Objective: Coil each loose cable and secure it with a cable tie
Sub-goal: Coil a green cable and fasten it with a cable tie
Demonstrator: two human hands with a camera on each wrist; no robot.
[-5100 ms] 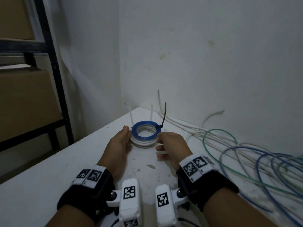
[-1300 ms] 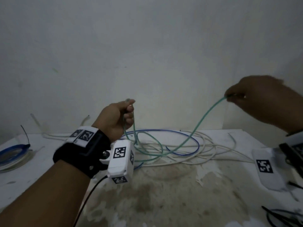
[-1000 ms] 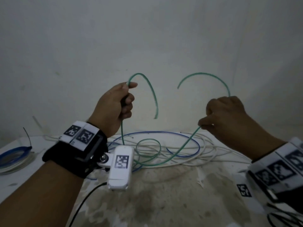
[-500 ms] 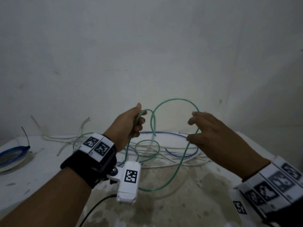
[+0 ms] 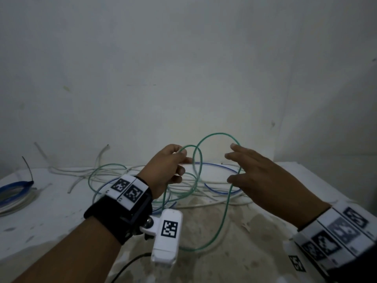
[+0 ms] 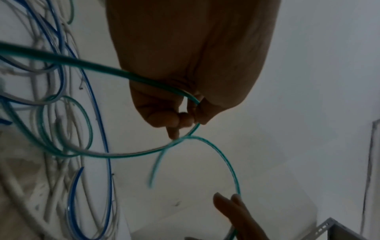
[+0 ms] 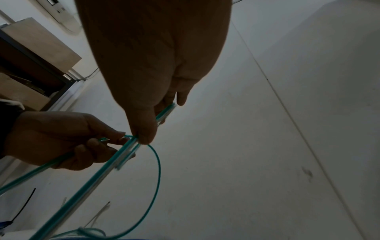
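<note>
Holding the first turn of the green cable in the air above the middle of the worktop, the left hand pinches the crossing of the loop between thumb and curled fingers. The right hand is spread wide, fingers straight, with the strand running along their inner side; nothing shows it being gripped there.

As I judge it, the springy cable could snap out of that loose right hand and let the loop open, since only the left pinch holds it. The free tail also runs down into the pile of white and blue cables toward the worktop's far edge, so drawing in more length may snag it or drag the others along.

The held loop stands roughly upright, facing the person, its long axis running up and down. From its bottom the cable hangs toward the near edge, curves there, and sweeps back to the left. An already tied coil lies at the left edge.
</note>
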